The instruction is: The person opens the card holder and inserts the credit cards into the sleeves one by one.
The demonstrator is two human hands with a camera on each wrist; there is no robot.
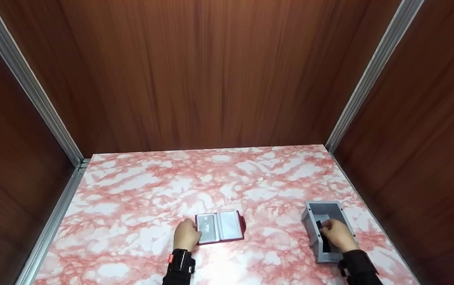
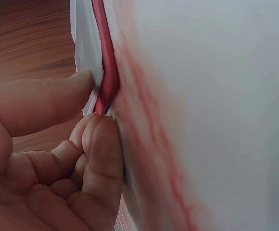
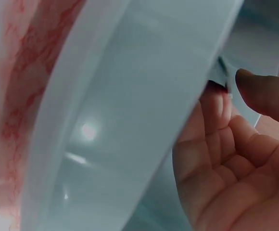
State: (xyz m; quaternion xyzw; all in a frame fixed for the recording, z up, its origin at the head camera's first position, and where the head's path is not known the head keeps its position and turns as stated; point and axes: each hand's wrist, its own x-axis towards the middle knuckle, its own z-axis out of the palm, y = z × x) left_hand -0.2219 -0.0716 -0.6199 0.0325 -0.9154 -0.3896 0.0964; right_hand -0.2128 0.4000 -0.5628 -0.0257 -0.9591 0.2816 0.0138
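Note:
A card holder (image 1: 229, 227) with a red cover lies spread open on the table, its clear sleeves facing up. Under the left sleeve shows a grey card (image 1: 206, 228) with pale lettering. My left hand (image 1: 186, 235) pinches the holder's left edge; in the left wrist view the thumb lies on the clear sleeve and the curled fingers are behind the red cover (image 2: 109, 72). Inside a grey box (image 1: 313, 237) on the right, my right hand (image 1: 338, 234) pinches a flat black card-like piece (image 1: 325, 242). In the right wrist view only its thin dark edge shows at the fingertips.
The table (image 1: 151, 186) has a red and white marbled top. Brown wood-grain panels (image 1: 195, 79) with metal corner rails (image 1: 365, 83) enclose its back and sides. The box's raised wall (image 3: 130, 106) stands beside the right hand, close to the table's right edge.

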